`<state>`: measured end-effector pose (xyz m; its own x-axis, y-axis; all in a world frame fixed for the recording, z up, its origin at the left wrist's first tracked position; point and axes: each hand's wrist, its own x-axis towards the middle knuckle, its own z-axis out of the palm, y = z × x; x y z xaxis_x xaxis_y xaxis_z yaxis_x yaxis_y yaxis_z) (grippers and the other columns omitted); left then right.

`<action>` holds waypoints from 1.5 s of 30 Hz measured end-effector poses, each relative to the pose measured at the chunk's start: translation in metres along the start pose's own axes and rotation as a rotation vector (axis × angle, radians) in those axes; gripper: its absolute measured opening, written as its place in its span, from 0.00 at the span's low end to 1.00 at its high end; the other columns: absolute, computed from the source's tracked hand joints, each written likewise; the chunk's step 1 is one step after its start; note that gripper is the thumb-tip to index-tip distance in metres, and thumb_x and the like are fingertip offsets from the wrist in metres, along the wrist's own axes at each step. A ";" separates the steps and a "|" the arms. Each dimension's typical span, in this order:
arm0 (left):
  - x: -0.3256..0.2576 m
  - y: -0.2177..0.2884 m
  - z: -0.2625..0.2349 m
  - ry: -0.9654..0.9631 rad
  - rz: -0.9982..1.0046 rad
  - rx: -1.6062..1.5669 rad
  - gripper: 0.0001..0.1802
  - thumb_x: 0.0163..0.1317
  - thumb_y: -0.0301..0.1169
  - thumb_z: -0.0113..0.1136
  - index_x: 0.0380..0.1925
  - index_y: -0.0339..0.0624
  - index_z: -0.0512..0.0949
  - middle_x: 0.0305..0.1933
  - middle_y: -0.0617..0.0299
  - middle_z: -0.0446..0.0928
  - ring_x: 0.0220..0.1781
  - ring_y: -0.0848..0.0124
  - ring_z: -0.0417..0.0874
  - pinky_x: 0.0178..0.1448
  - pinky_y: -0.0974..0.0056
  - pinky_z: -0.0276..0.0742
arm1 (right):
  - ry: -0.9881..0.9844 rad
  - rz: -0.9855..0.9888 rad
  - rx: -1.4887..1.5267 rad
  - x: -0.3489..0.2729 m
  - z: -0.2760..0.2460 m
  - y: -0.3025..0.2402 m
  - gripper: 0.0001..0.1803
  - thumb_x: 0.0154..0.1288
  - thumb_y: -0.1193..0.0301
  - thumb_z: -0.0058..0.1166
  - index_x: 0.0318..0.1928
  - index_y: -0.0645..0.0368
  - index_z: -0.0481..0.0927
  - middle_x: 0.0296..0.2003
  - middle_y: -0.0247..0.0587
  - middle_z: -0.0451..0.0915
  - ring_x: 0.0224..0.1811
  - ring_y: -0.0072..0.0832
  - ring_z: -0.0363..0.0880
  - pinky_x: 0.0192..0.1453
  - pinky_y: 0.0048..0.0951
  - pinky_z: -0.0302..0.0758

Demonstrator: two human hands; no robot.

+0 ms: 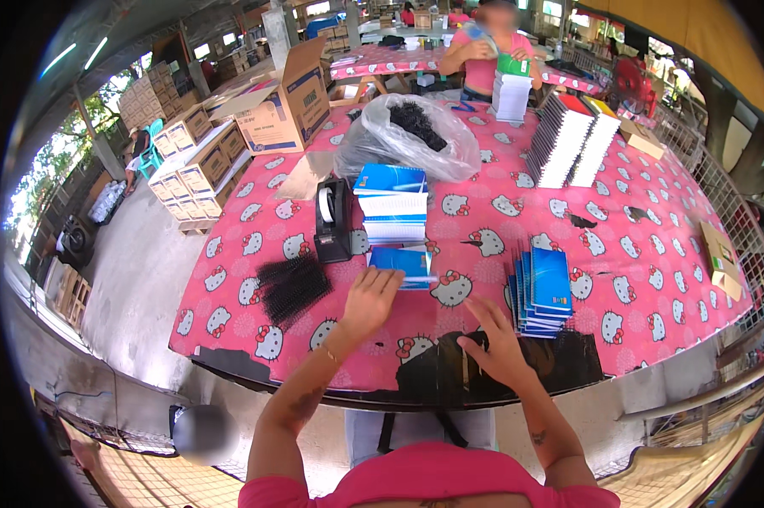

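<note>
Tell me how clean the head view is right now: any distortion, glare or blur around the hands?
Head view: heavy fisheye bend, table edge curves and corners go black; daylight blows out the far left; left hand and right hand are evenly lit and fairly sharp, no glare on the blue booklet.

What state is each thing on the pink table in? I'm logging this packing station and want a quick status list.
left hand: open, fingertips on the blue booklet
blue booklet: lying flat at the foot of the pile
right hand: open, fingers spread, holding nothing
blue-and-white pile: stacked, upright
blue notebooks: stacked, fanned out
tape dispenser: upright, roll loaded
plastic bag: open, holding black coils
black coils: loose heap
cardboard box: flaps open
</note>
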<state>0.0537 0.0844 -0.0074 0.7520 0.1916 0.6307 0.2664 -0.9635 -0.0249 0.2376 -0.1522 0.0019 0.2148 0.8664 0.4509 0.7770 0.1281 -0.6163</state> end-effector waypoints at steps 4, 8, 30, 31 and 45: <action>-0.004 0.051 -0.021 -0.089 0.017 -0.170 0.26 0.50 0.24 0.64 0.53 0.40 0.78 0.47 0.52 0.77 0.51 0.53 0.77 0.61 0.49 0.72 | 0.136 0.104 0.315 0.004 0.020 -0.003 0.34 0.61 0.73 0.67 0.67 0.60 0.69 0.61 0.50 0.74 0.63 0.41 0.74 0.66 0.39 0.70; -0.017 0.086 -0.016 0.060 -0.181 -0.350 0.23 0.59 0.25 0.64 0.57 0.40 0.76 0.58 0.47 0.71 0.62 0.50 0.73 0.65 0.48 0.70 | 0.079 0.302 0.627 -0.008 0.054 0.024 0.29 0.63 0.77 0.65 0.62 0.60 0.69 0.54 0.42 0.77 0.57 0.28 0.75 0.62 0.30 0.71; -0.103 -0.062 -0.023 -0.027 -0.556 0.361 0.14 0.62 0.35 0.65 0.45 0.41 0.79 0.45 0.57 0.77 0.47 0.56 0.77 0.49 0.53 0.75 | 0.009 0.447 0.761 -0.009 0.036 0.033 0.18 0.67 0.75 0.61 0.57 0.63 0.82 0.47 0.34 0.84 0.47 0.19 0.78 0.54 0.23 0.73; -0.108 -0.064 -0.022 -0.045 -0.524 0.341 0.15 0.62 0.35 0.65 0.46 0.41 0.79 0.45 0.57 0.77 0.47 0.56 0.77 0.49 0.53 0.75 | -0.021 0.448 0.755 -0.008 0.034 0.032 0.19 0.67 0.75 0.61 0.57 0.63 0.82 0.48 0.34 0.84 0.48 0.20 0.78 0.55 0.23 0.73; -0.079 -0.028 -0.031 0.065 -0.436 0.217 0.09 0.64 0.32 0.63 0.44 0.45 0.80 0.40 0.57 0.76 0.42 0.58 0.79 0.43 0.55 0.75 | -0.045 0.456 0.747 -0.005 0.033 0.031 0.19 0.66 0.77 0.61 0.57 0.63 0.82 0.47 0.32 0.84 0.47 0.18 0.77 0.55 0.23 0.73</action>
<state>-0.0320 0.0905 -0.0329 0.5052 0.5499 0.6651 0.6727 -0.7337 0.0956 0.2415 -0.1363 -0.0406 0.3743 0.9264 0.0415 0.0271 0.0338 -0.9991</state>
